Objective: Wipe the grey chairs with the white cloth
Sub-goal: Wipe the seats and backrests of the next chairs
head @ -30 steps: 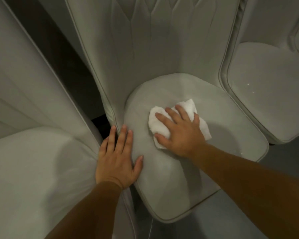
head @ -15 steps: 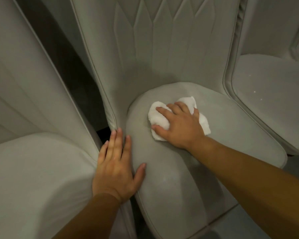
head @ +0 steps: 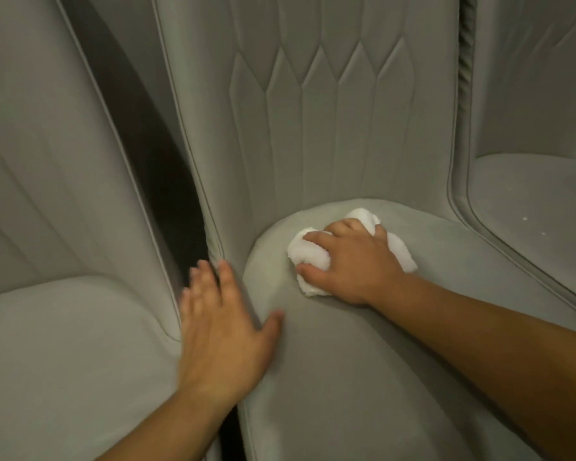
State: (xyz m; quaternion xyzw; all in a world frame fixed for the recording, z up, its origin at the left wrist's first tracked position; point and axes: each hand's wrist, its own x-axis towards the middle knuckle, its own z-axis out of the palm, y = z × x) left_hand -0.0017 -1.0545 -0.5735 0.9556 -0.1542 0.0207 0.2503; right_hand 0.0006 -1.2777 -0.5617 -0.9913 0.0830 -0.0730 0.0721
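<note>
A grey upholstered chair (head: 340, 361) with a quilted backrest fills the middle of the view. My right hand (head: 353, 261) presses a bunched white cloth (head: 308, 252) onto the back part of its seat, fingers curled over the cloth. My left hand (head: 220, 331) lies flat and spread on the seat's left edge, by the gap to the neighbouring chair; its fingertips are blurred.
A second grey chair (head: 64, 361) stands close on the left, with a dark narrow gap (head: 167, 181) between the two. A third grey chair (head: 529, 201) is at the right, its seat carrying a few small white specks.
The view has tilted up and moved closer to the backrest. My right hand has bunched the cloth tighter and slid it toward the back of the seat. My left hand shifted slightly.
</note>
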